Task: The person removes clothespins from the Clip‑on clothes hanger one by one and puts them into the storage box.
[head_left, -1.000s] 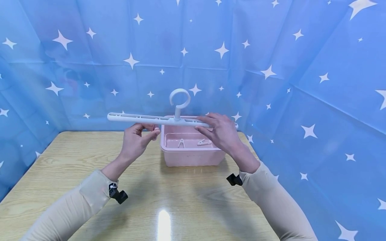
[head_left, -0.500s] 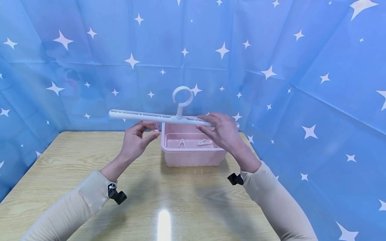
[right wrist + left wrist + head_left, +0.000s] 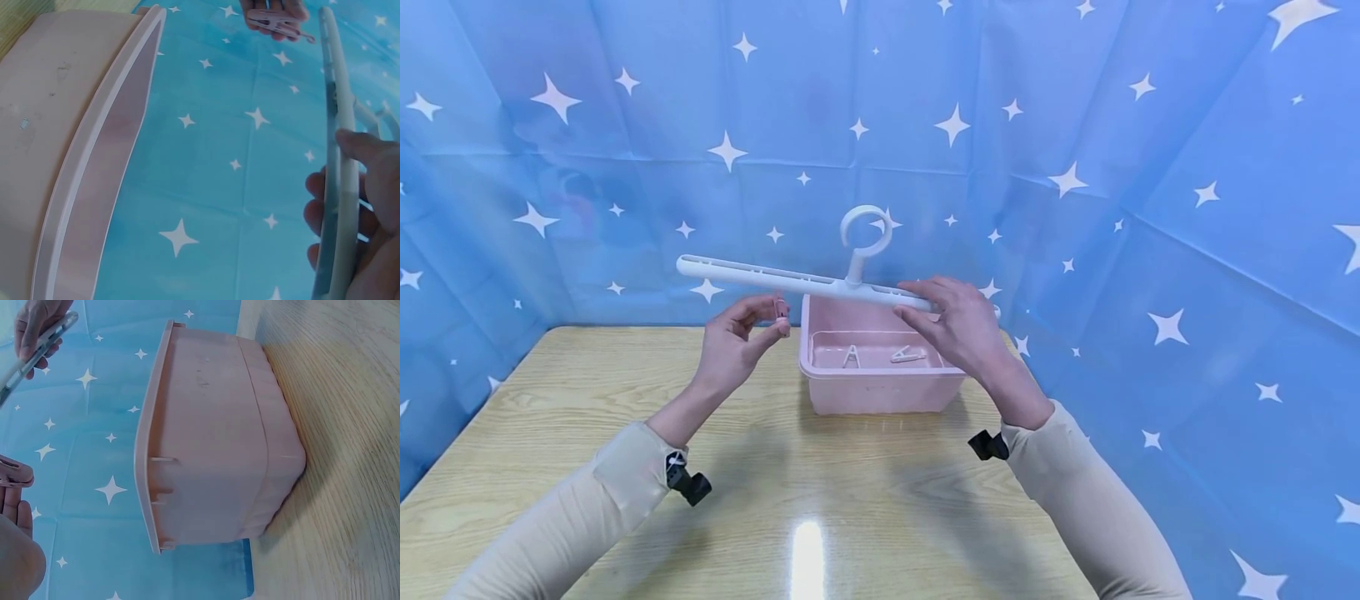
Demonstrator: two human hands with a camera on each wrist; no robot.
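My right hand grips the right part of a white clothes hanger, thumb on the near side and fingers behind. The hanger is held in the air above the bin, its left end tilted up and its round hook upward. My left hand pinches a small pink clothespin between thumb and fingers, just below the hanger's bar. In the right wrist view this pink clothespin shows a small hook at one end and is apart from the hanger.
A pink plastic bin stands at the back of the wooden table. Inside it lie two white clothespins, one on the left and one on the right. A blue star-patterned curtain hangs behind and at the sides.
The hanger's left end has risen and its hook has shifted up and right. My left hand has drawn slightly left and up with the pink clothespin, which now shows more clearly.
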